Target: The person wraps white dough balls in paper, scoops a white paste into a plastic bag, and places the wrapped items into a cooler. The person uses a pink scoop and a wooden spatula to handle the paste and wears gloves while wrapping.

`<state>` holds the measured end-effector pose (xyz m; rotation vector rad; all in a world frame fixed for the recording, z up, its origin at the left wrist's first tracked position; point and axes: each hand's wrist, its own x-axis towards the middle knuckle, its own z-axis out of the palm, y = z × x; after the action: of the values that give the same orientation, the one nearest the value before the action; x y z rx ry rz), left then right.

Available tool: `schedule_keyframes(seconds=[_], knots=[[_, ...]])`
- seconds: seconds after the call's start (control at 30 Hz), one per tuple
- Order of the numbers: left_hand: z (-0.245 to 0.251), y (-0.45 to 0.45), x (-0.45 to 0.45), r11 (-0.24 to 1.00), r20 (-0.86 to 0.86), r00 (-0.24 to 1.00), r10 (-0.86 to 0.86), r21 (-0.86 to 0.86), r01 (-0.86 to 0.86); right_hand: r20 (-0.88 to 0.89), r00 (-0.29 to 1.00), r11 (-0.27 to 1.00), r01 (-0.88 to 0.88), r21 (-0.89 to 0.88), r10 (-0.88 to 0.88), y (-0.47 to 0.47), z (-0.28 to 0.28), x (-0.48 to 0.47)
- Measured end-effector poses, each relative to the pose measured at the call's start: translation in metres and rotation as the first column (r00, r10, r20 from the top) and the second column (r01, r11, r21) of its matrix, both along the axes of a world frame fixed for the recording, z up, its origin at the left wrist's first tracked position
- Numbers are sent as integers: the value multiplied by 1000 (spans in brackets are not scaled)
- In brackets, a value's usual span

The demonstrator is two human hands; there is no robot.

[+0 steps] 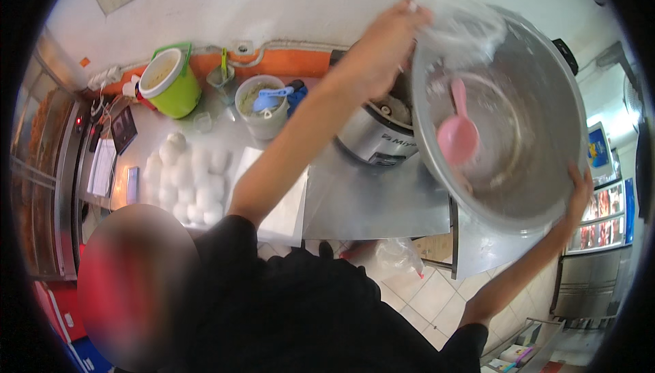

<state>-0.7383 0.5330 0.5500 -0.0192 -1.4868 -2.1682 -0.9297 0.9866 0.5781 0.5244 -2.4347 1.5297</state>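
A clear plastic bag or sheet (468, 33), blurred, hangs from the fingers of my left hand (399, 40), raised over the near-left rim of a large metal pot (537, 81). My right hand (579, 189) grips the pot's right rim, fingers over its edge. The pot leans with its mouth towards me. Inside lies a pink plastic ladle (458, 137), handle up; whitish residue marks the pot's bottom and wall. Behind my left forearm, partly hidden, stands a rice cooker (378, 137) with its top uncovered.
Rows of white dough-like balls (189, 184) lie on the metal worktop (373, 199). Along the wall stand a green bucket (176, 86) and a white tub (261, 122) holding a blue scoop. A phone (133, 184) lies at left. A blurred, red-topped shape (138, 286) is beside me.
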Motion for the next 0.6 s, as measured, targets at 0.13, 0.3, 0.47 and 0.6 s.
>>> schedule_keyframes(seconds=[0.13, 0.3, 0.47, 0.6], knots=[[14, -63, -32, 981, 132, 988, -84, 185, 59, -404, 849, 793, 491, 360, -342, -94, -50, -94], [-20, -90, -72, 982, 265, 950, 166, 42, -184, -67, 997, 969, -58, -240, 43, -204, -105, -135], [-60, -120, -80, 964, 348, 914, 208, 87, -252, 18, 999, 991, -43, -130, 46, -258, -149, -149], [-78, -124, -66, 936, 337, 888, 313, 53, -349, -170, 984, 943, 12, 331, 47, -250, -169, -180]])
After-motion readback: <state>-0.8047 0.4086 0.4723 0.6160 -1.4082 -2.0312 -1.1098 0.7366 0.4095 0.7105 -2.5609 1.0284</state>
